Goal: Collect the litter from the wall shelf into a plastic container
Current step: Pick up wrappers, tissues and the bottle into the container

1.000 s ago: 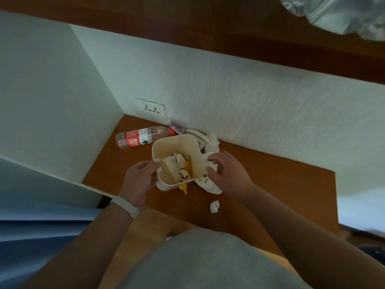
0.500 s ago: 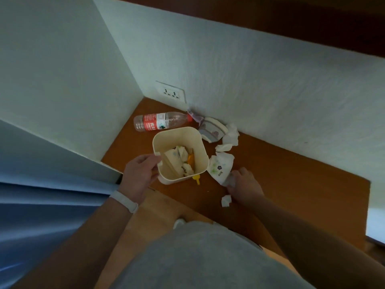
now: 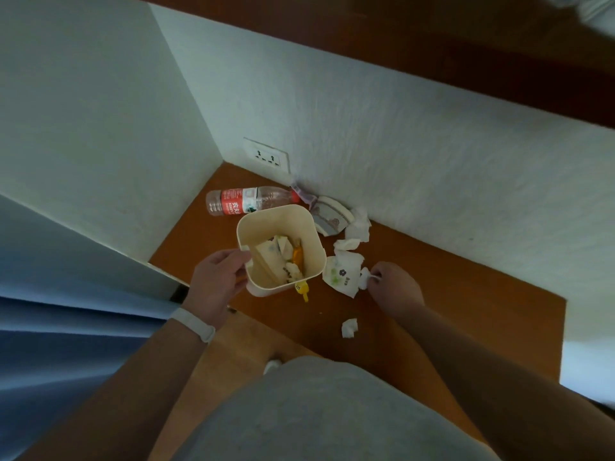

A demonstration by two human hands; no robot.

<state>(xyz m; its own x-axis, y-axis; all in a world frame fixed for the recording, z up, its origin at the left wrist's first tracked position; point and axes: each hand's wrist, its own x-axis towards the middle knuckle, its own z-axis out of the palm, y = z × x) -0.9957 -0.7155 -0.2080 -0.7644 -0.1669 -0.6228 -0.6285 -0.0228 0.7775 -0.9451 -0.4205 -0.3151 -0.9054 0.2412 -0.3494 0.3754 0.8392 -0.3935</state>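
We judge the flimsy printed tissue (image 3: pixel 342 276) could tear or slip free on the lift, since our right hand (image 3: pixel 396 287) pinches only its right edge, knuckles up. The plastic container (image 3: pixel 276 212) may tip if jostled. It stands on the wall shelf (image 3: pixel 466 294), just left of the tissue. Our left hand (image 3: pixel 218 277) grips its near rim, fingers curled.

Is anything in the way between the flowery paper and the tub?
Nothing visible. The flowery paper lies right beside the open-topped tub. The right hand pinches the paper's edge; the left hand holds the tub's rim.
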